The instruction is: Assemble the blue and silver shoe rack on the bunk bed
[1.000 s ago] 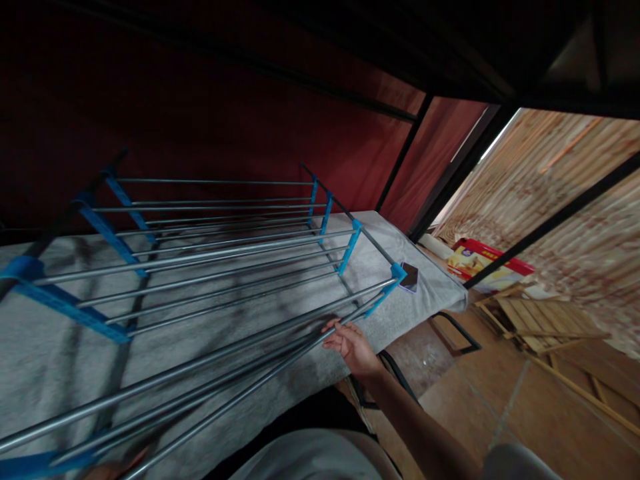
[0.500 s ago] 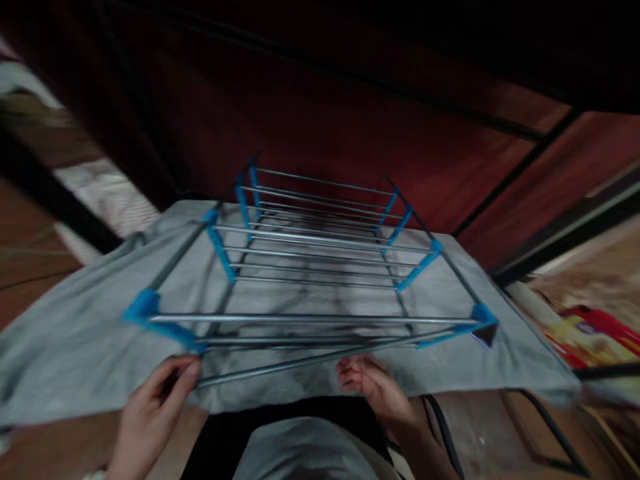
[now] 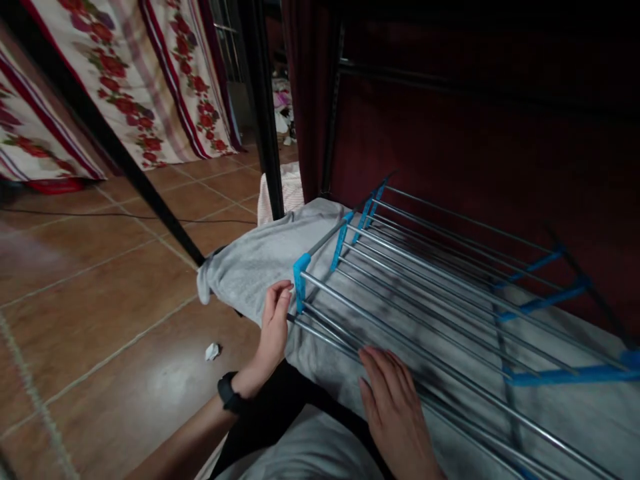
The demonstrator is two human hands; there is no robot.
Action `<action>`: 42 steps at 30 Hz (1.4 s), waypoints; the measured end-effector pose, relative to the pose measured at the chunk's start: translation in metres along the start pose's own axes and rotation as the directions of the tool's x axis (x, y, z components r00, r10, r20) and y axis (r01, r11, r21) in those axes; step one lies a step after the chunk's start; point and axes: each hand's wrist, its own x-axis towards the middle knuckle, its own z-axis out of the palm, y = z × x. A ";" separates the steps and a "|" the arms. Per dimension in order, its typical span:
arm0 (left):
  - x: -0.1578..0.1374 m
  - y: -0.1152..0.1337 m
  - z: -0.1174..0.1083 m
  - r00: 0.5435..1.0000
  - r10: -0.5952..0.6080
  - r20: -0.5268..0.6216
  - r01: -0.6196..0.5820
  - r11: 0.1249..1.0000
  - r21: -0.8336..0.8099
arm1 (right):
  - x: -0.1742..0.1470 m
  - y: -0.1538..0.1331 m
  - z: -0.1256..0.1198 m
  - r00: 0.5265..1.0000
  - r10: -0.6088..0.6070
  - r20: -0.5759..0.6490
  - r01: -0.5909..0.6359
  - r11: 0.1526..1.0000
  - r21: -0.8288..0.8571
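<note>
Single head-worn view, from above, looking forward and down, close over the metal-barred rack (image 3: 440, 272).

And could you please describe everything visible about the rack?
The rack is a long frame of silver, metal-looking rods joined by blue, plastic-looking brackets to darker side bars. It lies on gray cloth, its right end partly out of view. One lower front rod seems to extend past its left bracket. The left hand is beside that end, the right hand at the front rods; whether either grip touches is unclear.
</note>
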 end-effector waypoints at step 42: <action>0.068 -0.033 0.037 0.914 -0.166 0.370 0.259 0.941 -0.219 | 0.154 -0.050 0.056 0.908 0.076 0.412 0.001 0.983 -0.183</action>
